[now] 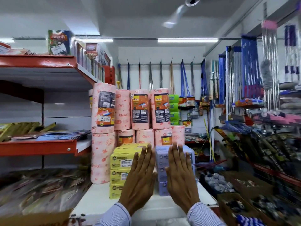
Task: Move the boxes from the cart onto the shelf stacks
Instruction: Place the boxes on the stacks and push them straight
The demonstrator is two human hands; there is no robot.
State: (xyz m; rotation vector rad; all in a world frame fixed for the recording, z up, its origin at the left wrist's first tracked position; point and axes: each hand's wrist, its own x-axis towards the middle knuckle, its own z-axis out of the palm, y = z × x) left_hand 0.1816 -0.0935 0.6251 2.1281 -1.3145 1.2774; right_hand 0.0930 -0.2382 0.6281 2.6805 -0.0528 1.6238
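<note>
Two stacks of boxes stand side by side on a white shelf top (97, 199): a stack of yellow boxes (119, 170) on the left and a stack of lavender boxes (162, 181) on the right. My left hand (140, 181) is flat, fingers up and together, in front of the yellow stack's right edge. My right hand (180, 178) is flat in the same way in front of the lavender stack. Neither hand holds anything. Whether the palms touch the boxes is unclear. No cart is in view.
Pink paper rolls (140, 110) are stacked behind the boxes. Red-edged shelves (37, 147) with packets run along the left. Mops and brooms (236, 75) hang at the back and right. Bins of small goods (218, 183) sit at lower right. A cardboard flap (35, 217) shows at bottom left.
</note>
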